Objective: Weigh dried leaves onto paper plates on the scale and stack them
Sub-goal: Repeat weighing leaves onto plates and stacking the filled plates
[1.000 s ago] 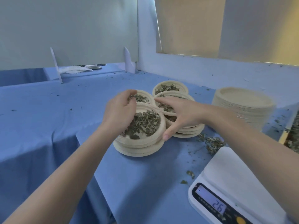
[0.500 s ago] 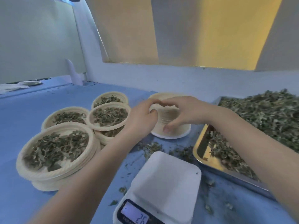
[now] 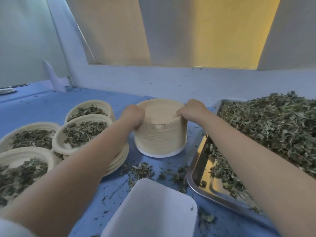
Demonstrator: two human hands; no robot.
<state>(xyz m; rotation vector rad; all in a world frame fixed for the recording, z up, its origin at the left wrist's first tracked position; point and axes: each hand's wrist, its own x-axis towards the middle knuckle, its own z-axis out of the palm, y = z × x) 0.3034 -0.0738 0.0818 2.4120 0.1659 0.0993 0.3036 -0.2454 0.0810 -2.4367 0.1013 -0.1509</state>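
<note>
Having left the filled plates [image 3: 82, 132] at the bench's left, both hands now sit on the stack of empty plates [image 3: 160, 134] behind the scale [image 3: 150, 209], left hand [image 3: 135, 115] and right hand [image 3: 193, 108] each pinching its top rim, likely freeing a fresh plate for weighing.

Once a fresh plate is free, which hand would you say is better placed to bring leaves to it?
Probably the right hand: it sits beside the metal tray of dried leaves. The left hand lies across the empty plate stack, nearer the filled plates.
</note>
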